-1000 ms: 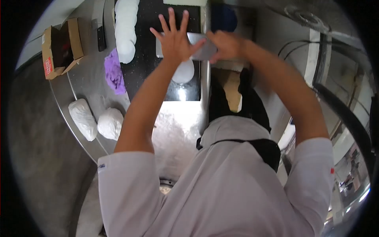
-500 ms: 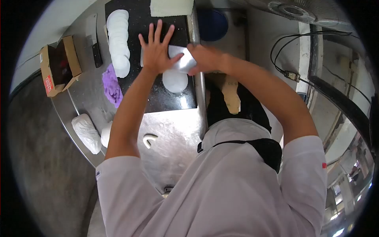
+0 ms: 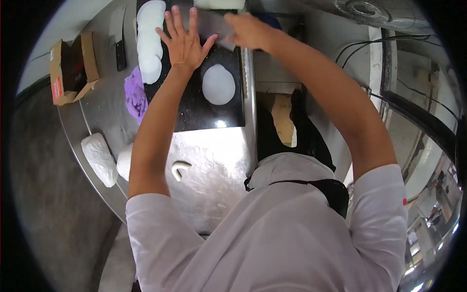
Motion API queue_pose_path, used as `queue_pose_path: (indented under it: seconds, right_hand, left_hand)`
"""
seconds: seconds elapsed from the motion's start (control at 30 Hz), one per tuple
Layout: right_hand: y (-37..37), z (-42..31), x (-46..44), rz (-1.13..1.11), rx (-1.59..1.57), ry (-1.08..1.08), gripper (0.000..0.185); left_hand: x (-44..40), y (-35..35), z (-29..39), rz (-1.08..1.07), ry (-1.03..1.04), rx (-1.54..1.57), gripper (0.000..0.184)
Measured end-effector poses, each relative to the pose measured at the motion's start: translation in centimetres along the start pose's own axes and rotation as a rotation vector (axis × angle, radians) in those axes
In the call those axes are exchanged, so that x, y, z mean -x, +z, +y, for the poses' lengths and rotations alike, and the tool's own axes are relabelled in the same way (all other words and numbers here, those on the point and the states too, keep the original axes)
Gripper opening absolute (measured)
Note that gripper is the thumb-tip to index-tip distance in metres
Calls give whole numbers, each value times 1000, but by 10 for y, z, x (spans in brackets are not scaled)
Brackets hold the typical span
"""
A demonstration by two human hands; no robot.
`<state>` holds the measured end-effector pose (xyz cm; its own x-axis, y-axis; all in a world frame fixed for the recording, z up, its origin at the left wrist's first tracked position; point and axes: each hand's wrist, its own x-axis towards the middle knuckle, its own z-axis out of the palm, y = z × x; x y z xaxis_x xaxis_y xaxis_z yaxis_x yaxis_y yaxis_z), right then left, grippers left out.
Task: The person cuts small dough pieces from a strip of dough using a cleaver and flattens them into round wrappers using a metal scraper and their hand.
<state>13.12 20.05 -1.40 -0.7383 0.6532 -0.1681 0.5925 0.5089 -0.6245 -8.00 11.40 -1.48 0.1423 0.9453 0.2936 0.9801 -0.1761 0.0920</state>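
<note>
My right hand is closed around the near end of a cleaver, whose wide flat metal blade is smeared by motion. Its handle is hidden in my fist. My left hand has its fingers spread above the black board, the thumb reaching towards the blade; whether they touch I cannot tell. Below the blade lies a thin, white, round dough wrapper, flat on the board. Left of my left hand, a row of overlapping white round wrappers runs along the board's edge.
A purple cloth, a black-handled knife and an open cardboard box are on the left. A wrapped white bundle and a curved white strip rest on the metal table. A pale cloth lies at the far edge.
Both hands have moved farther away across the board, the cleaver with my right hand. The round wrapper, partly covered before, now shows whole and looks larger.
</note>
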Motion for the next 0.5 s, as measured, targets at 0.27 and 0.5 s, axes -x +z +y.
queue_pose_path:
  seconds: [0.27,0.5]
  right_hand:
    - [70,-3,119,-79,-461,21,60]
    - [99,-21,180,-160,-404,131,60]
  left_hand:
    - [75,-45,31,-419,432,190,49]
    - [59,-79,34,-549,277,209,16]
